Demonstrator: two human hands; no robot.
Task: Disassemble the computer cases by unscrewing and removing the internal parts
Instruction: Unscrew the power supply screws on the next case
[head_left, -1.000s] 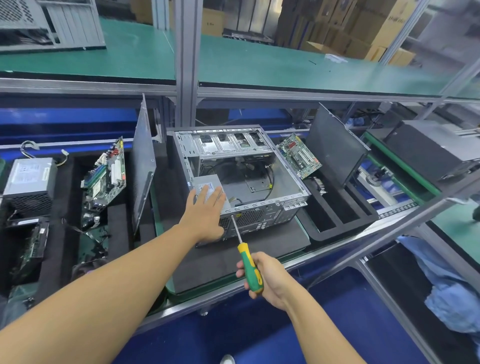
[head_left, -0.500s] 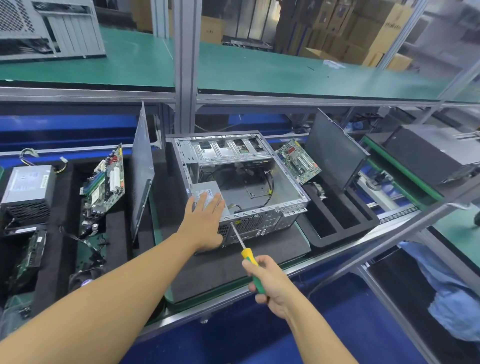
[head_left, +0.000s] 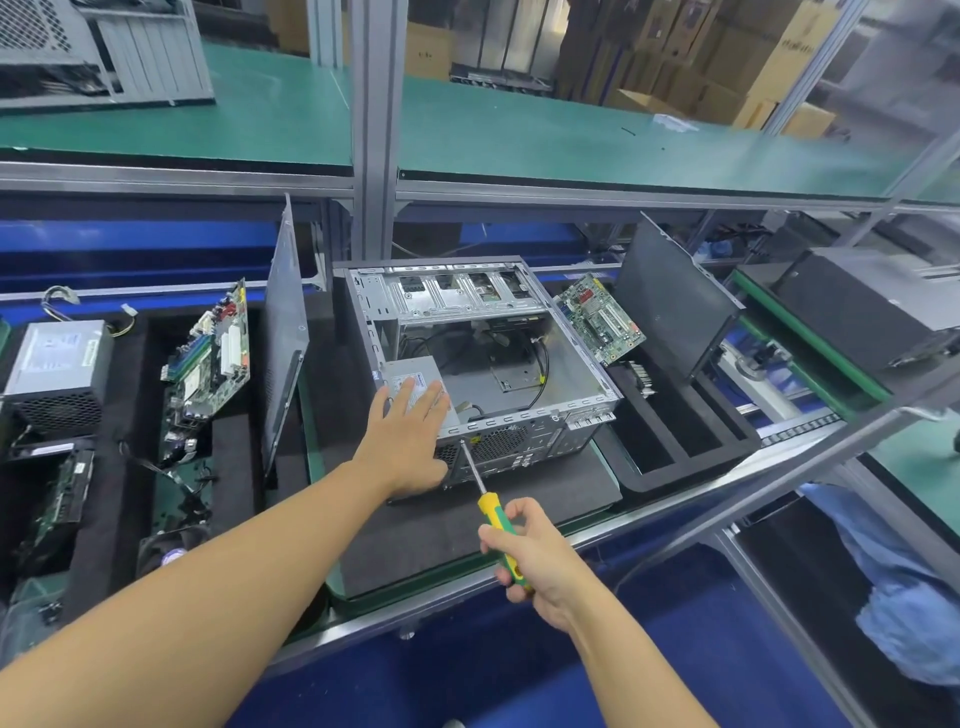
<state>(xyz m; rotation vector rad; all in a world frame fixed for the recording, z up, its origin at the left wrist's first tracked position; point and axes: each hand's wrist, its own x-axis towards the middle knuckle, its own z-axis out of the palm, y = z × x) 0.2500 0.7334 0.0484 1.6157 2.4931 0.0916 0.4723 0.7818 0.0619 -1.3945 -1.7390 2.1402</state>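
Case (head_left: 498, 374) lies open side up on a dark mat (head_left: 441, 530) at mid-bench, with a left panel (head_left: 283, 338) and a right panel (head_left: 670, 306) propped on edge to either side. A board (head_left: 597, 317) leans just beside its right wall. A power supply (head_left: 415, 371) sits in its near left corner, and the left hand (head_left: 405, 441) rests flat on it, fingers straight. The right hand (head_left: 535, 556) grips a screwdriver (head_left: 491, 512) by its yellow-and-green handle, tip at the top edge of the case's rear wall.
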